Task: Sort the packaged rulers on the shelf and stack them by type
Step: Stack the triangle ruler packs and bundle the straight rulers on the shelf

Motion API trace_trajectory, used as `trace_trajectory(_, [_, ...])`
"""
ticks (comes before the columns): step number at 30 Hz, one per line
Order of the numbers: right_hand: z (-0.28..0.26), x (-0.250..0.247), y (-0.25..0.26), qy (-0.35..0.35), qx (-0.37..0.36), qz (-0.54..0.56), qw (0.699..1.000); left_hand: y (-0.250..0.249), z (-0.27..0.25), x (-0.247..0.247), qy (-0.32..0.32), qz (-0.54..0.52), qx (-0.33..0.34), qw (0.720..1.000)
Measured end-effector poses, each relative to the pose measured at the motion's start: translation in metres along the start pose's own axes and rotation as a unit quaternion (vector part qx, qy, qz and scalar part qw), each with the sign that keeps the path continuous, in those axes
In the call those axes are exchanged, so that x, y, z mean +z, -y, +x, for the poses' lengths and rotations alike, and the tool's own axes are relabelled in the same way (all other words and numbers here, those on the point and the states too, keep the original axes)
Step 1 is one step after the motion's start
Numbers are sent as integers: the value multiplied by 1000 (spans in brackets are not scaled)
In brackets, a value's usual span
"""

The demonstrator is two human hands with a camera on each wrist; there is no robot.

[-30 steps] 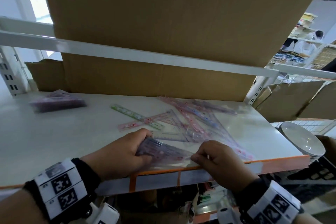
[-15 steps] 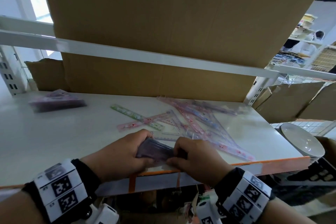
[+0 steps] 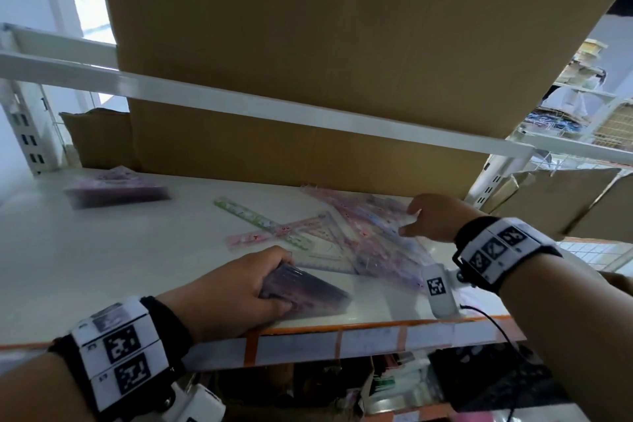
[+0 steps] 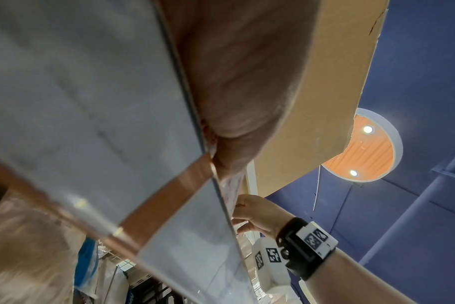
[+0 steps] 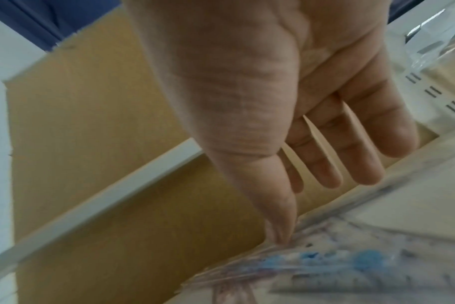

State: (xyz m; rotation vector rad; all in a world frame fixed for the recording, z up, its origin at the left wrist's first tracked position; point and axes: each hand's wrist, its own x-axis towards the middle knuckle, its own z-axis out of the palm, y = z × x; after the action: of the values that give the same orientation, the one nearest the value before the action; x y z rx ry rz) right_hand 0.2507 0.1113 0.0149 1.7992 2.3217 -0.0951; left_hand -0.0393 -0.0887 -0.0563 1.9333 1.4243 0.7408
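Observation:
My left hand grips a stack of purple packaged rulers that lies flat near the front edge of the white shelf. My right hand is further back on the right, over the loose pile of packaged rulers. Its fingers are straight, and in the right wrist view the thumb tip of this right hand touches a clear package with blue print. A green ruler lies at the pile's left. Another purple stack sits at the back left. The left wrist view shows only my palm and the shelf's front lip.
A large cardboard box fills the back of the shelf, and a white rail crosses in front of it. A slotted upright and more cardboard stand at the right. Bare shelf lies between the two purple stacks.
My right hand has let go of the purple stack and reached back right onto the loose pile. The left hand still holds the stack in the same place.

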Motion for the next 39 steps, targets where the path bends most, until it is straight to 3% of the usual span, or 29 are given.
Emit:
trace_trajectory(4, [13, 7, 11, 57, -11, -35, 998, 0, -1, 0, 1, -11, 3, 1000])
trace_trajectory(8, [20, 16, 20, 54, -26, -63, 996, 1, -1, 0, 0, -2, 1, 1000])
trace_trajectory(15, [23, 20, 6, 61, -21, 42, 997, 2, 0, 0, -3, 4, -1, 1000])
trace_trajectory(22, [4, 23, -12, -20, -85, 197, 976, 3, 1, -1, -3, 13, -2, 1000])
trace_trajectory(27, [-13, 21, -27, -66, -110, 218, 968, 2, 1, -1, -1, 5, -3, 1000])
trace_trajectory(35, [-21, 17, -69, -106, -92, 198, 970, 0, -1, -1, 2, -2, 1, 1000])
trace_trajectory(39, [-27, 13, -78, -146, -65, 282, 946, 0, -1, -1, -2, 2, -1, 1000])
